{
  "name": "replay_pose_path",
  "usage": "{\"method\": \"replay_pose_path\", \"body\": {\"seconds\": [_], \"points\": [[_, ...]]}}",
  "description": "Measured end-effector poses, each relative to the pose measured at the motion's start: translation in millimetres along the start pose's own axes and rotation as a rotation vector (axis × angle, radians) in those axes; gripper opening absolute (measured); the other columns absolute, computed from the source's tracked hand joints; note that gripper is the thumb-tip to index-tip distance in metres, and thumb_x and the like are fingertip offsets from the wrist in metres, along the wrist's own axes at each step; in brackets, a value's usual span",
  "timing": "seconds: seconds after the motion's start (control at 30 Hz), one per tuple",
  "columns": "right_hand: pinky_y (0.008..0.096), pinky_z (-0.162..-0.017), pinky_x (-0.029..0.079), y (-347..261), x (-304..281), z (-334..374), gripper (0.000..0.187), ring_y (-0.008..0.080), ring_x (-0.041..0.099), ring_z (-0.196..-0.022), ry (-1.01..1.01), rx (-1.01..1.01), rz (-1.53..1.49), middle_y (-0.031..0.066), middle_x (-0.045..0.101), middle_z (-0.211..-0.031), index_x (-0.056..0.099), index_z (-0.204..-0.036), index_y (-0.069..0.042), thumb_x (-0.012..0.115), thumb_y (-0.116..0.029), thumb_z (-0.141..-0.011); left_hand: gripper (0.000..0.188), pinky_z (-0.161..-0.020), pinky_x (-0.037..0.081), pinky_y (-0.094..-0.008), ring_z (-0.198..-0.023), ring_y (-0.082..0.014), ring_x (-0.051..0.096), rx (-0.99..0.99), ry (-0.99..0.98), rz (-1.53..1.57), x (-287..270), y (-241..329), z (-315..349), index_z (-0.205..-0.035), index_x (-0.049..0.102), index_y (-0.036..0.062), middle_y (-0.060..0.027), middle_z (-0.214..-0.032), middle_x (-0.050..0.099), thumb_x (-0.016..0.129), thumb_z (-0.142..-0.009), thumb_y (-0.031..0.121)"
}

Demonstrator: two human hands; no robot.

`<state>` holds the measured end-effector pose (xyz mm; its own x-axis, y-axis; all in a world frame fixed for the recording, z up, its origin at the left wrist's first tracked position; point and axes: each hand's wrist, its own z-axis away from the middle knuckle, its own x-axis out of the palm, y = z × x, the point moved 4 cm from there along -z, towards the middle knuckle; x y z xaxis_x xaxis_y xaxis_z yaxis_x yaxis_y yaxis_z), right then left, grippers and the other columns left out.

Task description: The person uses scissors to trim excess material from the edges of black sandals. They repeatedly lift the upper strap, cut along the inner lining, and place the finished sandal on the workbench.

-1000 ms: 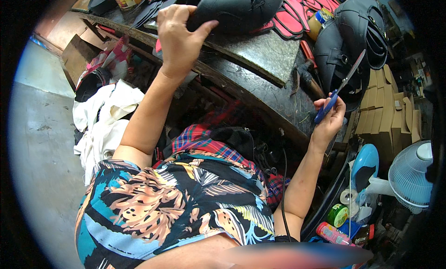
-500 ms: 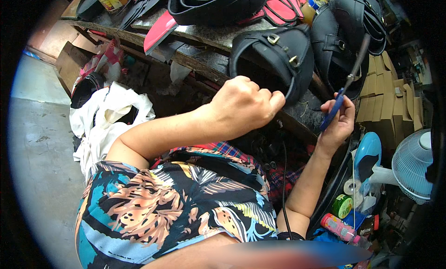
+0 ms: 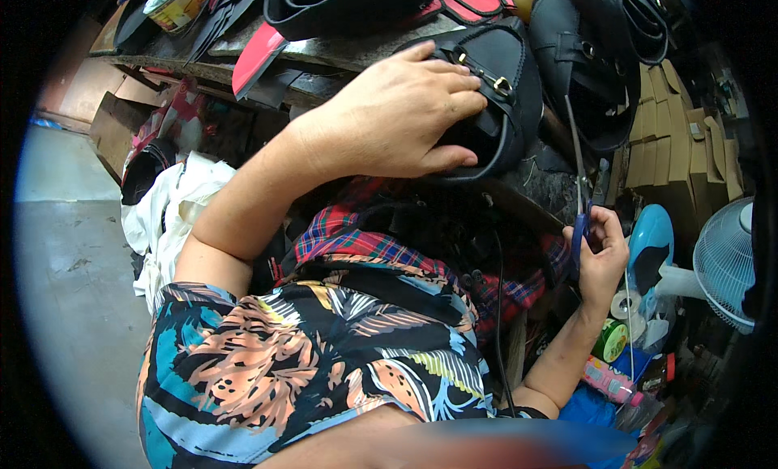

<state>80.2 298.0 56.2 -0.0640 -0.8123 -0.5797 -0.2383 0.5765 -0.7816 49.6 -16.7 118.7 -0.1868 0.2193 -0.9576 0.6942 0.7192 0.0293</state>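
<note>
1. Presently, we note the black buckled piece (image 3: 519,68) on the bench (image 3: 538,179).
2. Our left hand (image 3: 409,112) lies over it, fingers spread; contact unclear.
3. Rightward, our right hand (image 3: 602,250) grips blue-handled scissors (image 3: 580,227), fingers curled.

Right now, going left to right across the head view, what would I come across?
White cloth, left hand over the buckled black piece, blue-handled scissors in the right hand, fan.
</note>
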Motion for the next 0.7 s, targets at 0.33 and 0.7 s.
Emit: {"method": "replay_pose_path", "body": {"seconds": [0.33, 0.7], "points": [[0.0309, -0.061, 0.050, -6.2, -9.0, 21.3, 0.043, 0.0185, 0.065, -0.062, 0.009, 0.020, 0.319, 0.0086, 0.068, -0.072, 0.068, -0.100, -0.004, 0.090, -0.023, -0.068, 0.019, -0.077, 0.058, -0.0405, -0.088, -0.0283, 0.073, 0.423, 0.284, -0.058, 13.8, -4.7, -95.1, -0.095, 0.076, 0.0077, -0.0104, -0.083, 0.073, 0.072, -0.088, 0.025], [0.0381, -0.057, 0.050, -18.3, 23.8, 10.8, 0.046, 0.0285, 0.068, -0.059, -0.075, 0.071, 0.373, 0.0116, 0.067, -0.065, 0.073, -0.097, -0.005, 0.089, -0.040, -0.071, 0.013, -0.075, 0.059, -0.0407, -0.080, -0.0280, 0.074, 0.232, 0.028, -0.045, 44.6, -22.6, -136.4, -0.088, 0.076, 0.0069, -0.0113, -0.083, 0.074, 0.069, -0.087, 0.018]]}}
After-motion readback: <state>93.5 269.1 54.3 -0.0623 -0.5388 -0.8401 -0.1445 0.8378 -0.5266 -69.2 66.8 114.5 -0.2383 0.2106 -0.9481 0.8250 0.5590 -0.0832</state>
